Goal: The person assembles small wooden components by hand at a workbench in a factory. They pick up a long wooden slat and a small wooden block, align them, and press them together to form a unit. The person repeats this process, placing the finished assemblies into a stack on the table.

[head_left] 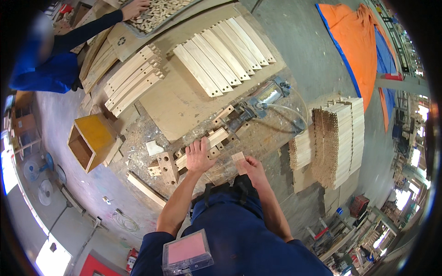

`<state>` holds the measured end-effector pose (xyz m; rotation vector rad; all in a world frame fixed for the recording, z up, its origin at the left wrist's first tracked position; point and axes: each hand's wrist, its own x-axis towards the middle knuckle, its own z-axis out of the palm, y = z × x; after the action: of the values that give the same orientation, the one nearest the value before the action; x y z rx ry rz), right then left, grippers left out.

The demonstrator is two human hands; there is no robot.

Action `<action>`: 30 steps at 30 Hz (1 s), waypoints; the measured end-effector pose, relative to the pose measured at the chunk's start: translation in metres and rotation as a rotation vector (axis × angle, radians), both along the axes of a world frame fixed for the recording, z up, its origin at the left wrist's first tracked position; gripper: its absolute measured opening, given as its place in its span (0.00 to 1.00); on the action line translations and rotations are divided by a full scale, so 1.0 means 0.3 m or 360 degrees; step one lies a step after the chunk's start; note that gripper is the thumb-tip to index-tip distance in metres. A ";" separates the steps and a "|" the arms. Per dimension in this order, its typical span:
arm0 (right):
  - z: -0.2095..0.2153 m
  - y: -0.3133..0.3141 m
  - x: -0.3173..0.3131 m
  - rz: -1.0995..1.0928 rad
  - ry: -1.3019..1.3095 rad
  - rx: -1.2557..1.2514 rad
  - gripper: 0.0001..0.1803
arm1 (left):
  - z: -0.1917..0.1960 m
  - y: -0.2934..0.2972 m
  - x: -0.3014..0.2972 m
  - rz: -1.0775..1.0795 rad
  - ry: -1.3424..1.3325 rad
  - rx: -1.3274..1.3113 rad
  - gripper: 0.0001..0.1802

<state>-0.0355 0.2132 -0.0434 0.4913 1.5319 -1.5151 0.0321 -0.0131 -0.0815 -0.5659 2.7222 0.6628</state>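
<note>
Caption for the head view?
Left hand presses pale drilled wooden slat on workbench; right hand holds small wooden block.

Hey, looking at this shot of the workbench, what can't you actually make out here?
Head view only:
- Underside of the left hand: its palm covers part of the wooden slat.
- Small wood block in the right hand: fingers hide its lower end.
- Pneumatic press: too small to see its working parts.
- Co-worker's hand: cut by the top edge.

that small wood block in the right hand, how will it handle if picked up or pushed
The wood block in the right hand is probably light: fingertips alone pinch it. It looks stiff, being solid pale wood. Its flat faces suggest it would slide, not roll.
</note>
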 end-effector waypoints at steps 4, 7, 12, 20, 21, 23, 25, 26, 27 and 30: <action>0.006 0.000 0.025 -0.0039 -0.0002 0.0075 0.12 | -0.008 0.003 0.007 -0.0015 -0.0003 -0.0054 0.54; 0.022 0.011 0.033 -0.0090 0.0082 0.0060 0.12 | -0.009 0.005 0.006 -0.0003 0.0082 -0.0054 0.52; 0.060 0.044 -0.007 -0.0214 0.0207 0.0008 0.13 | 0.014 0.006 0.010 -0.0014 0.0201 -0.0070 0.52; 0.135 0.092 -0.163 -0.0206 0.0501 0.0033 0.14 | 0.099 -0.009 0.033 -0.0257 0.0797 0.0003 0.41; 0.146 0.092 -0.168 -0.0170 0.0511 0.0035 0.14 | 0.140 -0.005 0.040 -0.0357 0.0912 0.0059 0.34; 0.160 0.103 -0.158 -0.0094 0.0514 0.0004 0.14 | 0.198 0.018 0.051 -0.0458 0.0894 0.0102 0.33; 0.173 0.089 -0.152 -0.0045 0.0515 -0.0074 0.15 | 0.241 0.026 0.047 -0.0530 0.0921 0.0083 0.31; 0.180 0.085 -0.154 -0.0032 0.0520 -0.0113 0.15 | 0.261 0.025 0.038 -0.0529 0.0901 0.0083 0.31; 0.190 0.080 -0.142 -0.0012 0.0508 -0.0148 0.15 | 0.268 0.028 0.049 -0.0518 0.0865 0.0090 0.30; 0.211 0.073 -0.124 0.0010 0.0510 -0.0183 0.14 | 0.291 0.035 0.065 -0.0523 0.0803 0.0101 0.31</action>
<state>-0.0726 0.2352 0.0199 0.1822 1.6715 -1.7282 0.0516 -0.0027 0.0057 0.0878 3.1276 0.8947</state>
